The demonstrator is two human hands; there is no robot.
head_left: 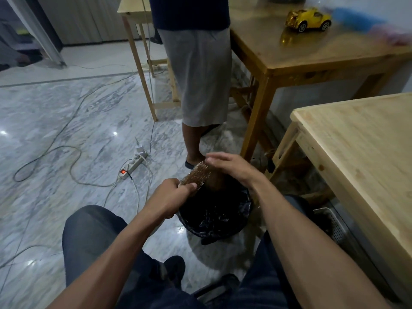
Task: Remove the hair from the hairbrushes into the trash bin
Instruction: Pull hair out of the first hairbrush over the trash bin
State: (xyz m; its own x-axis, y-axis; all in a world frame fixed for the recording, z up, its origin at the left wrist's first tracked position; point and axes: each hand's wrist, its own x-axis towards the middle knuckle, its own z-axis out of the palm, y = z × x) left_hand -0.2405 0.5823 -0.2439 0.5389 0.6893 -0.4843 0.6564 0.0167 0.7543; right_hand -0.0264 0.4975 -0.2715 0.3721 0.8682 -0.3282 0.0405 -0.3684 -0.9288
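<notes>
My left hand (171, 196) grips the handle end of a brown hairbrush (197, 175), its bristled face turned up over the far rim of the trash bin. My right hand (231, 168) hovers flat over the brush head, fingers stretched out and together, holding nothing that I can see. The trash bin (223, 228) stands on the floor between my knees, lined with a black bag, its inside dark. Whether hair lies on the brush or in the bin cannot be made out.
A person in grey shorts (200, 85) stands just beyond the bin. A power strip (133, 165) and cables lie on the marble floor to the left. Wooden tables stand right; the far one (312, 52) carries a yellow toy car (308, 18). A white basket (334, 226) sits under the near table (365, 152).
</notes>
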